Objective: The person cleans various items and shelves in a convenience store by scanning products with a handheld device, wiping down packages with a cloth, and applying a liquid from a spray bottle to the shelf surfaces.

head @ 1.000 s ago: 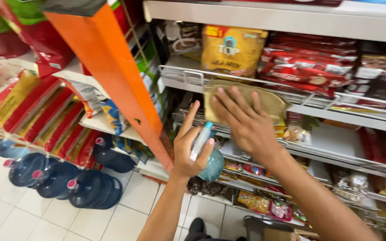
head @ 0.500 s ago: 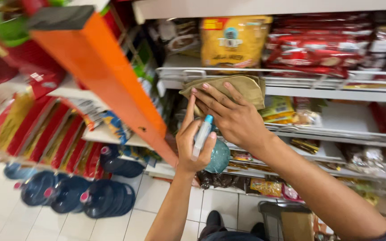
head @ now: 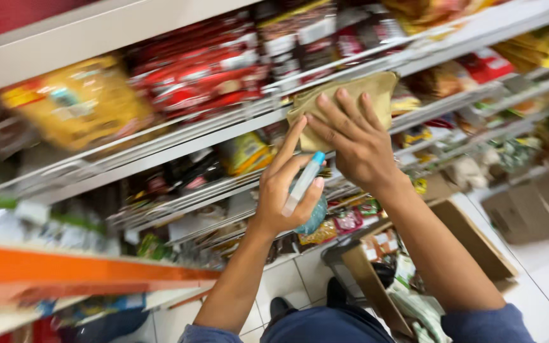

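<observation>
I see the right hand [head: 358, 143] splayed flat — gripping nothing — on a tan cloth [head: 351, 98] at the shelf rail [head: 223, 136], soft, light, best bunched at an edge — left hand [head: 287, 194] clenched round a small spray bottle [head: 304, 183].

Landmark: wire shelf rail [head: 223, 136], crossing the middle of the view.
Cloth [head: 357, 95]: draped on rail, right end.
Right hand [head: 357, 143]: flat on cloth, against rail.
Left hand [head: 287, 190]: just below rail, beside right hand.
Spray bottle [head: 303, 184]: in left hand, under rail.
Snack packs [head: 198, 67]: behind rail, above.
Cardboard box [head: 414, 267]: far below rail, on floor.
</observation>
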